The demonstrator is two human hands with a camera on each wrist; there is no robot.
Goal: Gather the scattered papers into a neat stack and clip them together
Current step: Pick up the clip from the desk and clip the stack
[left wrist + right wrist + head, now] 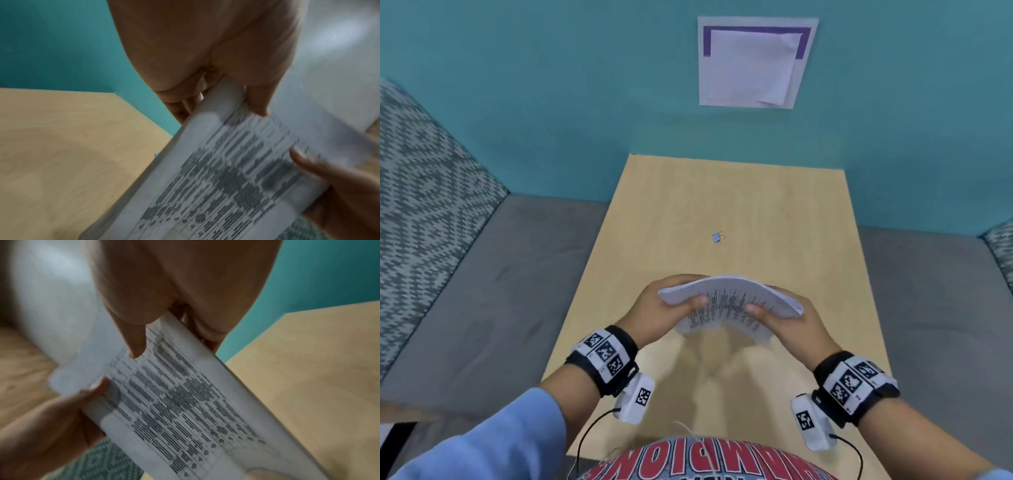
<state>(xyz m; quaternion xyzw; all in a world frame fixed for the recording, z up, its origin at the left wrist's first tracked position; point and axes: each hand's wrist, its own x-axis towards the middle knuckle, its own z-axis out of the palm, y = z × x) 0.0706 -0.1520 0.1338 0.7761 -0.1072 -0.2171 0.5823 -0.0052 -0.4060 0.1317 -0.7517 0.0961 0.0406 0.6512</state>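
Note:
A stack of printed papers [726,303] hangs above the wooden table [774,212], bowed upward in the middle. My left hand [664,305] grips its left edge, thumb on the top sheet and fingers underneath. My right hand [787,320] grips the right edge the same way. In the left wrist view the papers [216,178] show rows of text, with the left thumb [257,104] pressing on top. The right wrist view shows the papers [185,402] under the right thumb [135,344]. A small blue binder clip [717,236] lies on the table beyond the stack.
A white sheet with a purple border [753,63] hangs on the teal wall [551,102] behind the table. Grey seat cushions [482,291] flank the table on both sides, with patterned upholstery [424,188] at the left.

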